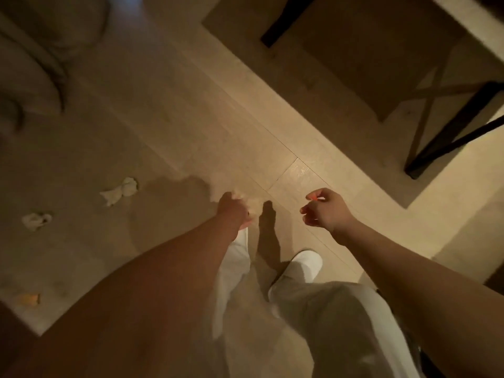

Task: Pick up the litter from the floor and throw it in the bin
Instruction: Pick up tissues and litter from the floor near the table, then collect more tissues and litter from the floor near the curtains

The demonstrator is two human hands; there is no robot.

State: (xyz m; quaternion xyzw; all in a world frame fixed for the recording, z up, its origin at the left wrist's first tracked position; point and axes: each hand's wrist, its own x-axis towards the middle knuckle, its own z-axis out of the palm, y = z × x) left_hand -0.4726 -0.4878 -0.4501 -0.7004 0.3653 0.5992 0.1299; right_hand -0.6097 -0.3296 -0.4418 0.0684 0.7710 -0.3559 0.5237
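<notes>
My left hand [234, 211] reaches down over the floor, fingers closed on a blurred wad of white paper [218, 188]. My right hand [326, 211] hovers to its right, fingers loosely curled and apart, with nothing visible in it. A crumpled white tissue [120, 190] lies on the floor to the left. A second crumpled tissue [35, 221] lies further left. A small orange scrap [28, 298] lies near the lower left. No bin is in view.
My legs in pale trousers and a white shoe [304, 264] stand below the hands. A table with black crossed legs [447, 132] stands on a brown rug [354, 64] at the upper right. A grey upholstered seat [35, 64] fills the upper left.
</notes>
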